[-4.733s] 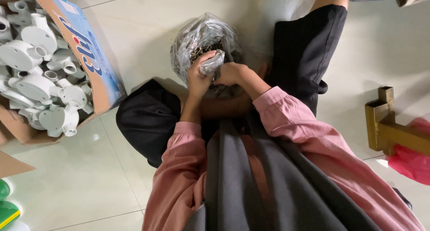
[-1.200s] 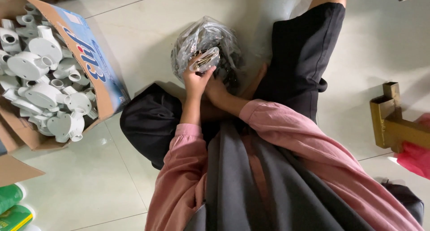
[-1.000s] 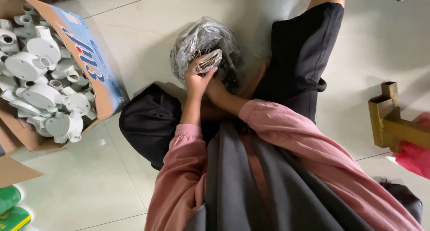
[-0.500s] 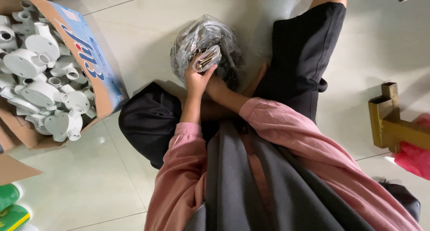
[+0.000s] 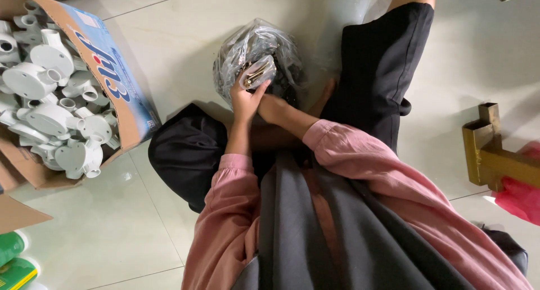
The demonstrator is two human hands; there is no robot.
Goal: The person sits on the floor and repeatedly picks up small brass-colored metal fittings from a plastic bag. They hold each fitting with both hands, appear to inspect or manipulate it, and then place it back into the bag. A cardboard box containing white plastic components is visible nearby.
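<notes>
On the floor between the knees, clear plastic bag (image 5: 256, 56) of dark small parts, contents indistinct. Left hand (image 5: 246, 96) still clamps a small packet (image 5: 257, 76) against it, little changed from half a second ago. Right hand (image 5: 274, 106) beside; its fingers hidden, grip undeterminable. Cardboard box (image 5: 121, 93) of white fittings (image 5: 48, 93) cut off left.

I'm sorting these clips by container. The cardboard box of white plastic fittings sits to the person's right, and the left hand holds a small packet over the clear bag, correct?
Not quite: the head view shows the cardboard box of white fittings on the person's left. The left hand does hold the small packet over the clear bag.
</notes>
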